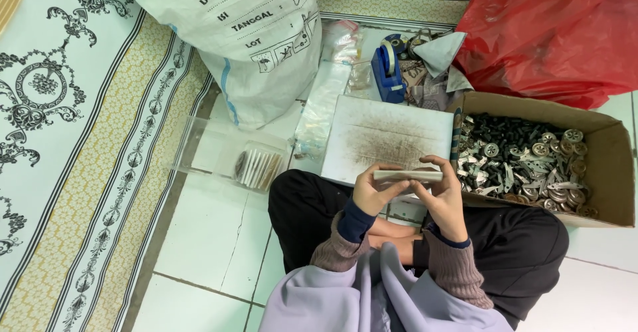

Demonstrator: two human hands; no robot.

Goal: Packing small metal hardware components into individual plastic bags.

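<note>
A small stack of flat cards [407,176] is at the centre of the frame, over a white board [385,136]. The left hand [369,192] and the right hand [444,196] both close their fingers on its ends. A cardboard box [611,172] with metal parts [525,166] stands right.

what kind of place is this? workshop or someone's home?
Probably a home floor used for piecework, not a workshop. The person sits cross-legged on white floor tiles beside a patterned mat, with a cardboard box of small metal parts, a big white sack and a blue tape dispenser nearby.
</note>
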